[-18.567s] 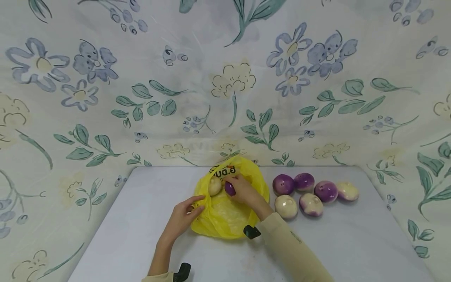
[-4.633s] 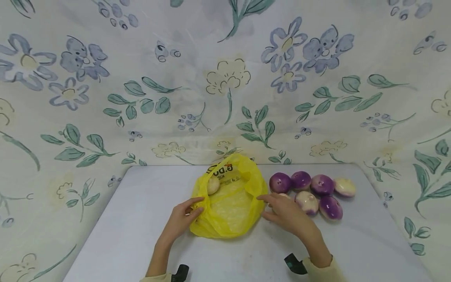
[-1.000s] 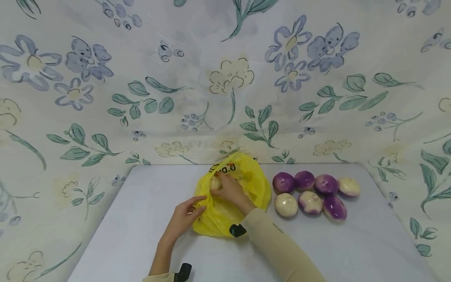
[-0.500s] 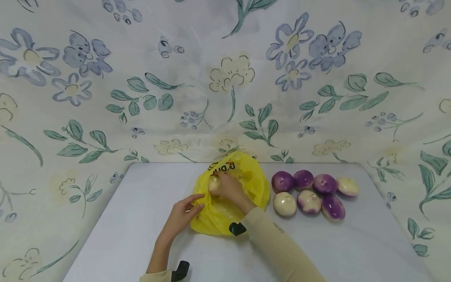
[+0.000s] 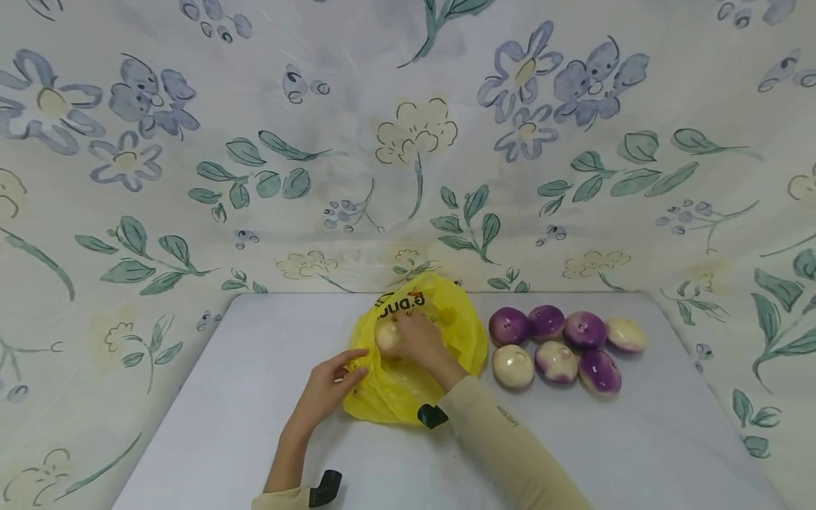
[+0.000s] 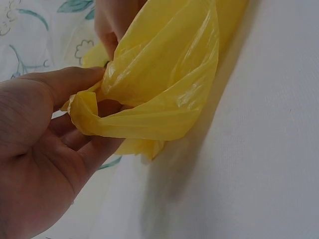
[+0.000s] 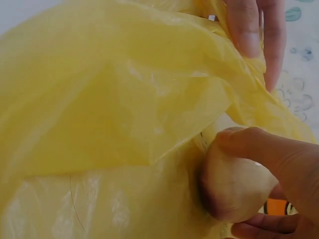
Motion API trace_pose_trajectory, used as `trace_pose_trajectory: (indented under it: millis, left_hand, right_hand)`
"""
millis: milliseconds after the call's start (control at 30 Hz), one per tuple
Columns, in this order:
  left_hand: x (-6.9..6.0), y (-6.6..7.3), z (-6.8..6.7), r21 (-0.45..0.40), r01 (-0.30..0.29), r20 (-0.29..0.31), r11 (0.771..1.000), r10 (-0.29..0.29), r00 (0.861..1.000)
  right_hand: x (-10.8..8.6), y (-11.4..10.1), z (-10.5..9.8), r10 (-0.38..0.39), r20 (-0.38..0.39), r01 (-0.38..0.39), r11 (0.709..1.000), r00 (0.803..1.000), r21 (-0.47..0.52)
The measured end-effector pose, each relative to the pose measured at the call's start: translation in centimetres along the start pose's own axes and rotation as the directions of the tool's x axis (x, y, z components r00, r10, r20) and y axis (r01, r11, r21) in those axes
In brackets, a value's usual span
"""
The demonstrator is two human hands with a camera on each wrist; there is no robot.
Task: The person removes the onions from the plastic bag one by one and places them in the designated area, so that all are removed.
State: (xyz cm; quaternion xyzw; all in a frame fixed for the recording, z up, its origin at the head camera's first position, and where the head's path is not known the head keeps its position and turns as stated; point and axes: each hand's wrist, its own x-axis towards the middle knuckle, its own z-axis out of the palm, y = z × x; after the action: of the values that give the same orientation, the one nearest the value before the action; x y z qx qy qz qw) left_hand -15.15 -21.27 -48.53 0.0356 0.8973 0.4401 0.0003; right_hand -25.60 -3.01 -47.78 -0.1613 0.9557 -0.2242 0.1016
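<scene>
A yellow plastic bag [image 5: 408, 397] lies on the white table with its mouth spread. The left hand [image 5: 324, 389] pinches the rim at its left side; in the left wrist view the thumb and fingers close on the folded film. The right hand [image 5: 417, 343] reaches inside the bag and grips a cream-coloured turnip [image 5: 387, 338]. The right wrist view shows the thumb on this turnip [image 7: 234, 186], which has a dark purplish side, and fingertips beneath it. Part of it is hidden by the hand.
Several glossy purple-and-cream turnips stand in two rows right of the bag, among them a purple turnip [image 5: 508, 326] and a cream turnip [image 5: 513, 367]. A floral cloth [image 5: 357, 177] hangs behind the table [image 5: 223, 404].
A purple turnip that the right hand held in the bag earlier now lies in the front row. The right hand has gone back into the bag and gripped the cream turnip.
</scene>
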Motion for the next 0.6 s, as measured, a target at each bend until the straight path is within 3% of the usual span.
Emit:
trace_pose_trajectory:
  millis: [333, 600]
  left_hand:
    - [0.2, 0.1, -0.2, -0.014, 0.019, 0.008, 1.0, -0.019, 1.0]
    - [0.0, 0.1, 0.0, -0.014, 0.01, 0.001, 1.0, -0.01, 1.0]
  right_hand:
    - [-1.2, -0.4, -1.0, -0.026, 0.033, 0.029, 0.997, 0.999, -0.072]
    - [-2.3, -0.1, -1.2, -0.032, 0.081, 0.035, 0.999, 0.996, -0.036]
